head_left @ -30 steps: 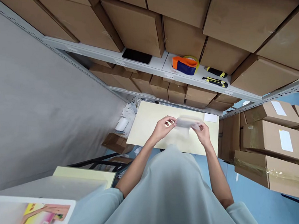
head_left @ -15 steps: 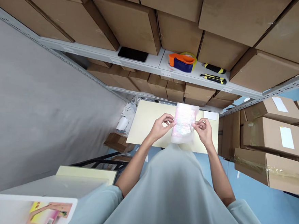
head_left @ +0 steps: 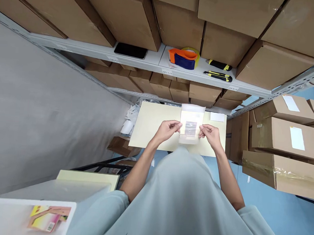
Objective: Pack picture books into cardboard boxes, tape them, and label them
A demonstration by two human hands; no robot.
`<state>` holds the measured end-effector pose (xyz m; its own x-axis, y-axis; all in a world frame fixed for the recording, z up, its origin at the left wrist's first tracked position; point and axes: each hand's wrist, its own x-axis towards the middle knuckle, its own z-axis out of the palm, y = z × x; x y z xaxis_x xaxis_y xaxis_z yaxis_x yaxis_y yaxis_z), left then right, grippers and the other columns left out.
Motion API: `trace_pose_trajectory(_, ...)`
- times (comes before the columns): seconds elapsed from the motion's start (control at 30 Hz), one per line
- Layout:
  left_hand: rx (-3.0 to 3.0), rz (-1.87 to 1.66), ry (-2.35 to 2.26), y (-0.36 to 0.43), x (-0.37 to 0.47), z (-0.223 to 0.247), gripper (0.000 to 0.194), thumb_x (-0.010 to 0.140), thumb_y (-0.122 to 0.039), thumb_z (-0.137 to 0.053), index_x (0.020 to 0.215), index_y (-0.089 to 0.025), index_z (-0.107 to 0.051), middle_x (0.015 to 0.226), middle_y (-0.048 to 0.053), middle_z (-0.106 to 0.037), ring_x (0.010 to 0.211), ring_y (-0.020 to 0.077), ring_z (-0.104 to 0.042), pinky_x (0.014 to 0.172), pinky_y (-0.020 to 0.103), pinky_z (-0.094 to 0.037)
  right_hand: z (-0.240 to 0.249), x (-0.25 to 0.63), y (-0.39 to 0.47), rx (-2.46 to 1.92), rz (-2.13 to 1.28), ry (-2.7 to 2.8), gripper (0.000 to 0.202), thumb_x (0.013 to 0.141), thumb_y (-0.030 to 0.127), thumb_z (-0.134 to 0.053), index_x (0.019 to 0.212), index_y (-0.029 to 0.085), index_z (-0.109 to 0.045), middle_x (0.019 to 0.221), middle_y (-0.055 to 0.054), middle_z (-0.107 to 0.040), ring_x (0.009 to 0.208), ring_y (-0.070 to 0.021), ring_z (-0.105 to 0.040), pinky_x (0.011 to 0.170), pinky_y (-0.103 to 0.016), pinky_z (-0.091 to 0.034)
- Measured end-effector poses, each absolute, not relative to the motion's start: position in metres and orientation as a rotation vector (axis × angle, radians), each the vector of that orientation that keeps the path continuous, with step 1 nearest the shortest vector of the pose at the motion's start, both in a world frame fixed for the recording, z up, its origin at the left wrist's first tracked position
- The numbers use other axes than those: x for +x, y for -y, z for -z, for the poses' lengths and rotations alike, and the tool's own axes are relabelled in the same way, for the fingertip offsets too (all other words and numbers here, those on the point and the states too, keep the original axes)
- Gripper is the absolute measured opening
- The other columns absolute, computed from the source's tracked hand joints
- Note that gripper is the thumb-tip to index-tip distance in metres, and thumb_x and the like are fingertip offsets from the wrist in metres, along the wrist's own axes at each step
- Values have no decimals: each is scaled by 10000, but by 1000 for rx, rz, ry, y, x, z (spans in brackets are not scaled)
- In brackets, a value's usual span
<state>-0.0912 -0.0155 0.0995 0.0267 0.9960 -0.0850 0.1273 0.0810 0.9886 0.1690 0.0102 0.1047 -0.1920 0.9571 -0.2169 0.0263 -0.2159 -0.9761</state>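
A translucent, whitish wrapped packet (head_left: 192, 116) is held up in front of my shirt, over the pale yellow tabletop (head_left: 154, 119). A pale panel with a small dark rectangle shows through its wrapping. My left hand (head_left: 169, 129) pinches the packet's left edge between thumb and fingers. On the opposite edge, my right hand (head_left: 210, 134) grips it the same way. A white paper (head_left: 217, 117) lies on the tabletop to the right of the packet.
Above the table, a shelf (head_left: 150, 61) holds cartons, a black phone (head_left: 131, 50), an orange and blue tape dispenser (head_left: 184, 58) and two cutters (head_left: 218, 76). Cartons (head_left: 287, 139) are stacked at right. A white bin (head_left: 5, 216) with colourful packets stands at lower left.
The packet now shows a different face, pale with a dark rectangle instead of shiny pink and white. Both hands still hold its sides. The whole view has shifted slightly.
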Motion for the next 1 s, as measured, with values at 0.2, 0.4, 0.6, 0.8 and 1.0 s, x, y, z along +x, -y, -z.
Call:
trace_pose_trajectory(0.2, 1176, -1102, -1390, 19, -81, -92, 523, 872, -685, -767, 812, -166, -801, 571, 7, -629, 539, 130, -523, 535, 267, -444, -81, 171, -16, -1306, -1759, 1100, 528, 696, 684, -904, 855, 199, -769, 647, -2, -690, 547, -143, -610, 541, -283, -450)
trace_pose_trajectory(0.4, 1144, -1125, -1426, 34, -79, -82, 576, 886, -736, -738, 877, -167, -825, 724, 60, -770, 604, 159, -615, 639, 295, -554, -77, 171, -14, -1283, -1757, 1161, 428, 788, 608, -853, 914, 209, -768, 815, -50, -781, 712, -181, -703, 672, -298, -506)
trace_pose_trajectory(0.6, 1163, -1127, -1391, 36, -99, -72, 616, 922, -753, -688, 1028, -174, -872, 1055, 131, -850, 819, 214, -718, 794, 337, -607, -87, 162, -11, -1296, -1633, 1291, 315, 920, 500, -677, 1044, 238, -802, 973, -28, -776, 764, -168, -638, 722, -303, -491)
trace_pose_trajectory(0.8, 1228, -1115, -1374, 30, -142, -69, 459, 868, -487, -827, 1218, -191, -852, 960, 66, -830, 776, 171, -677, 797, 311, -594, -69, 111, -2, -1315, -1566, 1382, 418, 784, 515, -859, 1072, 276, -674, 937, -2, -732, 833, -185, -657, 735, -289, -485)
trace_pose_trajectory(1.0, 1501, -1213, -1285, 46, -162, -82, 237, 966, -316, -716, 1142, -264, -865, 1308, 77, -755, 873, 167, -703, 878, 316, -613, -44, 22, -8, -1346, -1635, 1223, 487, 758, 595, -812, 1079, 299, -596, 933, 3, -731, 832, -201, -676, 754, -305, -546)
